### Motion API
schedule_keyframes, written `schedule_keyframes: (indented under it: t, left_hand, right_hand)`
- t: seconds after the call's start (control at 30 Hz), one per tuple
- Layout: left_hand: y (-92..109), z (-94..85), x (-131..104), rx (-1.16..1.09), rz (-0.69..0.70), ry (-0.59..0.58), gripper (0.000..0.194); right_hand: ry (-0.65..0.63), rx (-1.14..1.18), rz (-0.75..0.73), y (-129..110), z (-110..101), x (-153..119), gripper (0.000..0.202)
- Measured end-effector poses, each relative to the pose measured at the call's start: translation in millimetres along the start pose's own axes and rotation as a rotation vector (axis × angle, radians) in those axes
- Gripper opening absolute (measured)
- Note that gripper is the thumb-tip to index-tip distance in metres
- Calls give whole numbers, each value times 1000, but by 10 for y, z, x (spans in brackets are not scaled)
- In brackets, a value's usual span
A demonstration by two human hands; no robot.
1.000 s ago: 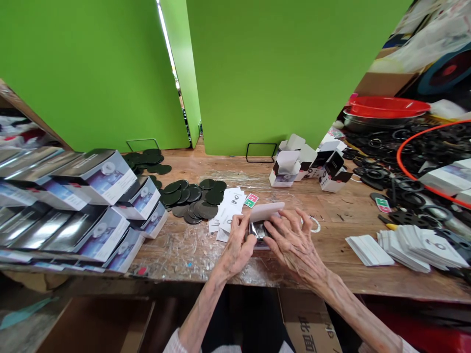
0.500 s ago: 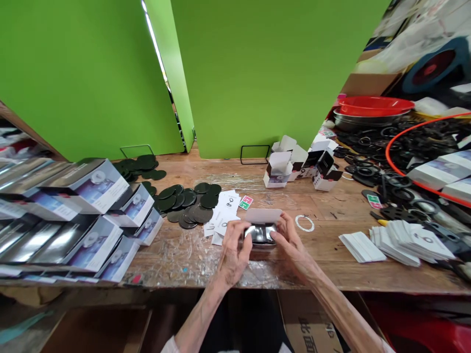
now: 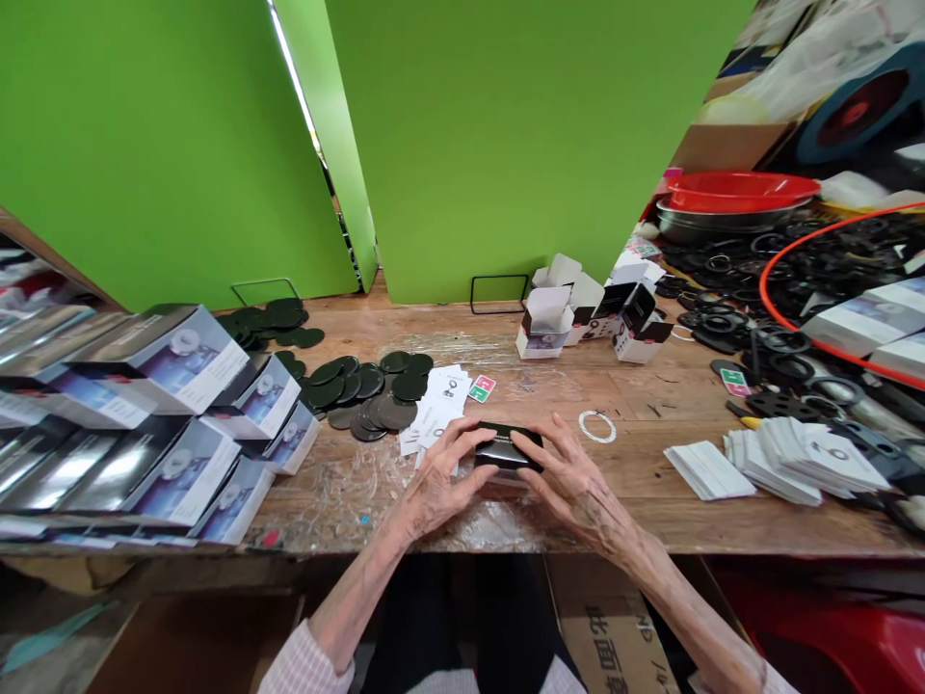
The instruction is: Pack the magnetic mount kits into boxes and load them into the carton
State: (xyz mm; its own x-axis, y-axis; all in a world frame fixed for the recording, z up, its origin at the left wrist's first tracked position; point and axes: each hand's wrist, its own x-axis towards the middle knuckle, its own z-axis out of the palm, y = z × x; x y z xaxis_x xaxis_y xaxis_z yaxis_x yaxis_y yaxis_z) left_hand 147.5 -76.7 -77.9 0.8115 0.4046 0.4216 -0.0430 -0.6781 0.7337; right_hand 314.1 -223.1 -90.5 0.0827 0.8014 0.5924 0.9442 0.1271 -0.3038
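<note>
Lid flap of the small black-topped box (image 3: 509,448) now lies down over the opening; half a second ago it stood upright, with dark, shiny contents showing beneath. The box sits between the two hands on the worktop (image 3: 621,397), near its front edge.

The left hand (image 3: 442,480) has its fingers bent narrowly around the left end of the box, fingertips on the lid and thumb at the front edge. The right hand (image 3: 579,490) has closed in from the other end, its fingers partly spread, some tips on the lid and the thumb by the front. Compared with the earlier frame, both sets of fingers reach further over the top.

Printed leaflets (image 3: 442,395) lie just beyond the left fingers, partly hidden by them, with a red-and-green card (image 3: 482,388) beside them. Further left are overlapping black discs (image 3: 370,381), then stacked printed boxes (image 3: 180,361). A white ring (image 3: 597,426) lies just beyond the right fingers. Open cartons (image 3: 545,323) stand farther behind both hands, towards the green panel (image 3: 506,145). Well to the right of the right fingers rest piles of folded white leaflets (image 3: 708,469).
</note>
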Motion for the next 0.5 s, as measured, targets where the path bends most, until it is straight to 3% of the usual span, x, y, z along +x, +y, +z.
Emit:
schedule_keyframes:
  t: [0.17,0.4,0.5]
  left_hand:
    - [-20,-9,3,32,23,-7,27]
    - [-236,68,-103,134,150,-6,33]
    - [-151,147,-99,129,155,39,28]
  right_hand:
    - [35,-26,-30,-57,-59,34,44]
    - [-39,-120,-53,28,33,-110,56]
    - [-8,-80,-75,14,29,-188,61]
